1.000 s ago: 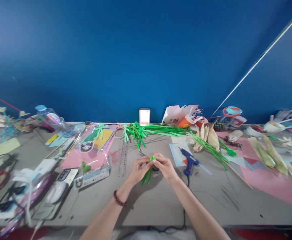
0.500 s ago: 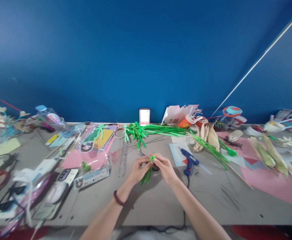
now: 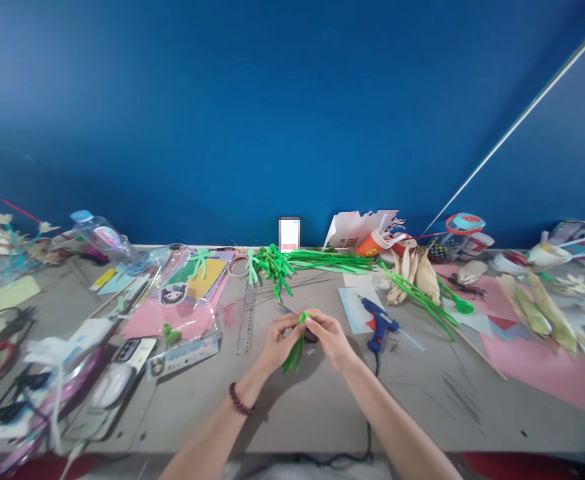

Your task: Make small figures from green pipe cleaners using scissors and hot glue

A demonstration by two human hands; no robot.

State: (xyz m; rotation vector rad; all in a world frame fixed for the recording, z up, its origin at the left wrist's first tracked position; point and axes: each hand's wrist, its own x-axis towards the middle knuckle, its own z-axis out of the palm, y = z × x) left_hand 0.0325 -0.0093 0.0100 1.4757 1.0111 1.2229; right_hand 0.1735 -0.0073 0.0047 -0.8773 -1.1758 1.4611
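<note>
Between my two hands is a small bunch of green pipe cleaners [image 3: 293, 358], its curled top pinched at the fingertips and its loose ends hanging down below. My left hand [image 3: 278, 341] is closed around the left side of it. From the other side, the thumb and fingers of my right hand [image 3: 330, 338] press on the curled top. Scissors [image 3: 285, 309] lie on the table behind the hands, mostly covered by them; a blade shows. More green pipe cleaners [image 3: 274, 265] are heaped further back, with straight ones [image 3: 329, 261] beside them.
A blue glue gun [image 3: 383, 323] lies right of my hands, its cord running to the table's front edge. To the left are a clear ruler [image 3: 246, 320], a plastic bag [image 3: 202, 310] with coloured paper, and a phone [image 3: 139, 351]. Corn husks [image 3: 426, 277] and a paper cup [image 3: 371, 243] stand back right.
My right fingertips have shifted slightly over the curled green top. Both hands otherwise stay in the same place, and the things on the table have not moved.
</note>
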